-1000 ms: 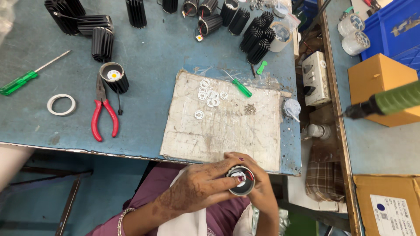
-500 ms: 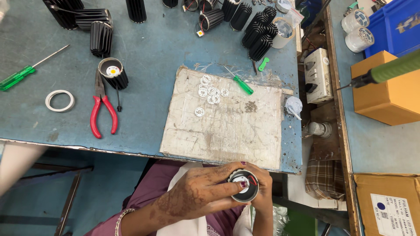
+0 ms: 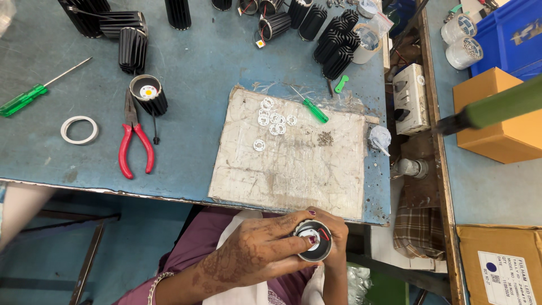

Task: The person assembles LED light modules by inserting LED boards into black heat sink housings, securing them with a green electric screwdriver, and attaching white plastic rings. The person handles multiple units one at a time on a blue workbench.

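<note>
blue workbench [image 3: 214,79], worn top. grey mat [image 3: 293,164] near front edge, small white rings [image 3: 274,120], screws [image 3: 324,138], green screwdriver [image 3: 309,105] on it. left: red pliers [image 3: 134,144], white tape ring [image 3: 79,130], second green screwdriver [image 3: 34,94], black finned housings [image 3: 132,45] along back.

Bench [image 3: 214,73] blue, scuffed. Mat [image 3: 293,164] off-white, stained. Pliers [image 3: 134,141] red-handled. Screwdrivers: far left [image 3: 25,99] green, mat edge [image 3: 313,108] green. Tape ring [image 3: 79,130] white. Heat sinks [image 3: 132,48] black, ribbed. Box [image 3: 497,121] orange, right. Bin [image 3: 511,34] blue. Left hand [image 3: 248,257] henna-patterned. Sleeve [image 3: 192,248] purple.
</note>
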{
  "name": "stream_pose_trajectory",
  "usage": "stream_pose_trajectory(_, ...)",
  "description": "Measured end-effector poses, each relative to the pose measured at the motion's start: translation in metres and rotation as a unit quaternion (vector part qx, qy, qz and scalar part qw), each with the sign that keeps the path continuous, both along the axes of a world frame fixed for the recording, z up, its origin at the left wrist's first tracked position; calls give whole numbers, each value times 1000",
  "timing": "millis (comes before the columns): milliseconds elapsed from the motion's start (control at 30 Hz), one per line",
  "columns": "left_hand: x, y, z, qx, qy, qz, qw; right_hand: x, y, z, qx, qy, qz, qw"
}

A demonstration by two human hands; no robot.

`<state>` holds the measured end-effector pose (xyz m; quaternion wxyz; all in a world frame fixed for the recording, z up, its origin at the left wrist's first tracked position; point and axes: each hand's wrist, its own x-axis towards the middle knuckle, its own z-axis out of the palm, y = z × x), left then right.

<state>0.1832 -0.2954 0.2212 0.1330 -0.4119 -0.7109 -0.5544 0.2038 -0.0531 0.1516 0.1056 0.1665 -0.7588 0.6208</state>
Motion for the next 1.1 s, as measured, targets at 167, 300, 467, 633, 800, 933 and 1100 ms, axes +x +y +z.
stream_pose_trajectory(167, -4, -2, 2, 47, -97, -26, 994, 10, 10, -2, -42, -62, 6, 997)
stream_pose_trajectory(300, -4, -6, 8, 90, -230, -33, 968, 21, 15, -1, -91, -77, 40, 992)
stream_pose_trajectory(467, 2, -3, 19, 119, -206, -46, 970, 22, 19, -5, -85, -51, 36, 994)
stream_pose_trajectory(633, 5, -2, 29, 136, -180, -89, 970, 35, 27, 3, -64, 54, 34, 996)
stream_pose_trajectory(800, 3, 2, 34, 91, -233, -122, 961, 27, 56, 11, -28, 69, 137, 988)
stream_pose_trajectory(933, -3, 9, 20, 145, -191, -88, 967, 25, 46, 0, -30, 68, 33, 997)
stream_pose_trajectory(1100, -18, 22, -16, 332, -434, -155, 823, 22, 23, 29, 17, 13, 2, 1000)
